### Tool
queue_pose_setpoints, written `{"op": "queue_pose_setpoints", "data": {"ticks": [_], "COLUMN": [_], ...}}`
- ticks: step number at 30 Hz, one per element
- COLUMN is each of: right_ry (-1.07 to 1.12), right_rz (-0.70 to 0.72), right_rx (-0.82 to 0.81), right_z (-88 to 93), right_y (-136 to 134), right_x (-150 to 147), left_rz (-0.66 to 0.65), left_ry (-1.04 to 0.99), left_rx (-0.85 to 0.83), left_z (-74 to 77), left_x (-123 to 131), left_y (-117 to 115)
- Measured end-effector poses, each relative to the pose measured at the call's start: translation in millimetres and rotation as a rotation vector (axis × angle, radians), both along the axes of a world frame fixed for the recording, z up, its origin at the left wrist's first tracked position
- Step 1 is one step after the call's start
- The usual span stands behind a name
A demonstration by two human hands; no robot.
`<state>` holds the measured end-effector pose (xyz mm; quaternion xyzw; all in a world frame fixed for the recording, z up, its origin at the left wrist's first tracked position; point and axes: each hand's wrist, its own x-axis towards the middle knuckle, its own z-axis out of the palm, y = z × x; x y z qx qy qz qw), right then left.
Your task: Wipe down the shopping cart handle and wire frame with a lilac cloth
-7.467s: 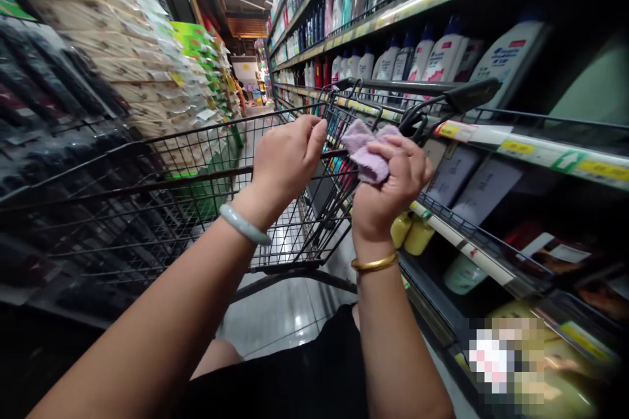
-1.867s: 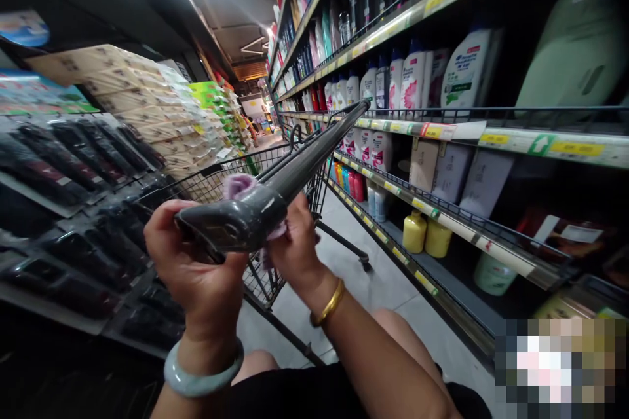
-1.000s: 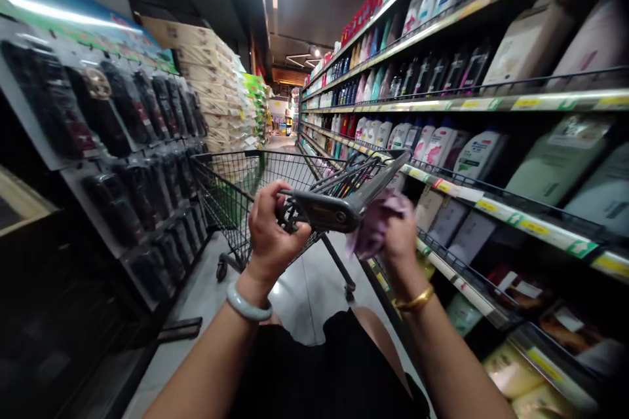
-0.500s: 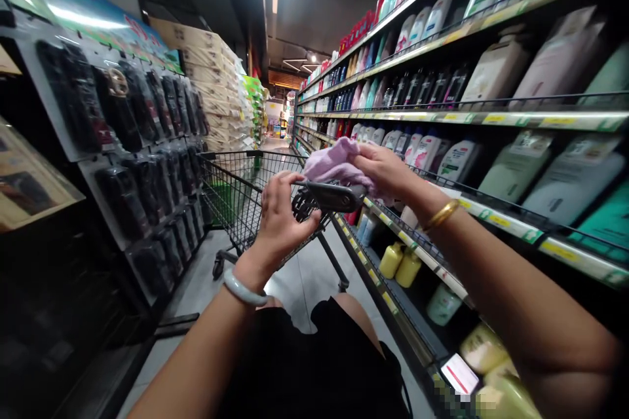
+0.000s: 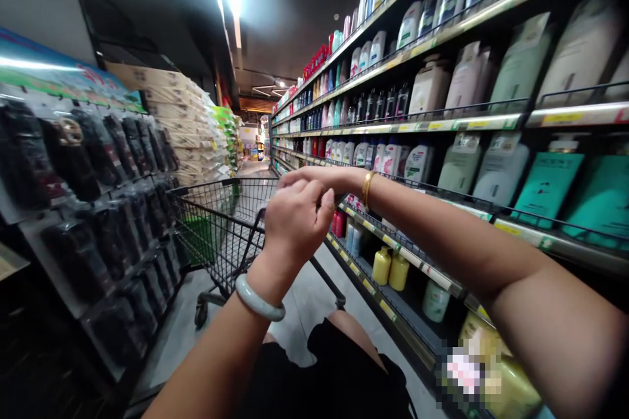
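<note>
Left hand (image 5: 299, 219): fingers curled into a clenched fist over the near end of the shopping cart (image 5: 221, 236); the part gripped is hidden behind the hand. A pale bangle (image 5: 259, 299) sits on that wrist. Right hand (image 5: 314, 177): mostly concealed behind the left one, fingers not visible, so their state cannot be told; a gold bangle (image 5: 367, 188) marks its wrist. The cart stands in the aisle, wire basket ahead of both hands. Shelves of bottles (image 5: 417, 157) run along the right; dark hanging packets (image 5: 98, 163) line the left.
</note>
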<state>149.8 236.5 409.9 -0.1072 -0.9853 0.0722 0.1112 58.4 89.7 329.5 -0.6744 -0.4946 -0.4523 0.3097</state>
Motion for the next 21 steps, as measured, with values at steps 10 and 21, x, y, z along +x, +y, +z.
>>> {"op": "queue_pose_setpoints", "data": {"ticks": [10,21], "right_ry": [0.014,0.37], "right_rz": [-0.077,-0.496], "right_rx": [-0.29,0.559], "right_z": [-10.3,-26.6], "right_y": [-7,-22], "right_x": [16,40], "left_rz": [-0.21,-0.321], "left_ry": [-0.042,-0.115], "left_rx": [0.19,0.057], "left_z": [-6.9,-8.5], "left_x": [-16,-52], "left_y": [7,0]}}
